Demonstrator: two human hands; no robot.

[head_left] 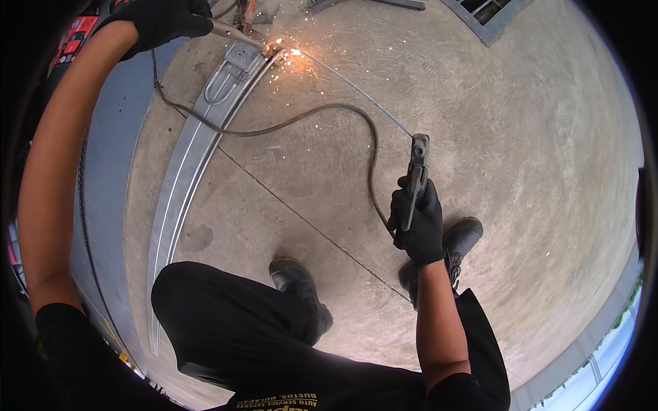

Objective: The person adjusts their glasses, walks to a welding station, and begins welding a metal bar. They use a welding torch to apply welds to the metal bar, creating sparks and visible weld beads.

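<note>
My right hand (419, 226), in a black glove, is closed around a welding electrode holder (418, 161). A long thin welding rod (360, 90) runs from its jaw up and to the left, ending amid bright sparks (291, 53). At the upper left my left hand (164, 26), also gloved in black, grips the end of a metal bar (236, 33) whose other end reaches the sparks. Beside that spot lies the end of a long grey metal rail (179, 171), with a plate (241, 58) and a U-shaped rod (218, 85) on it.
A dark cable (301, 120) curves across the rail and concrete floor (521, 151) to the holder. My boots (298, 281) stand on the floor. A metal-framed grate (490, 20) is at the top right. Red items (74, 40) sit at the far upper left.
</note>
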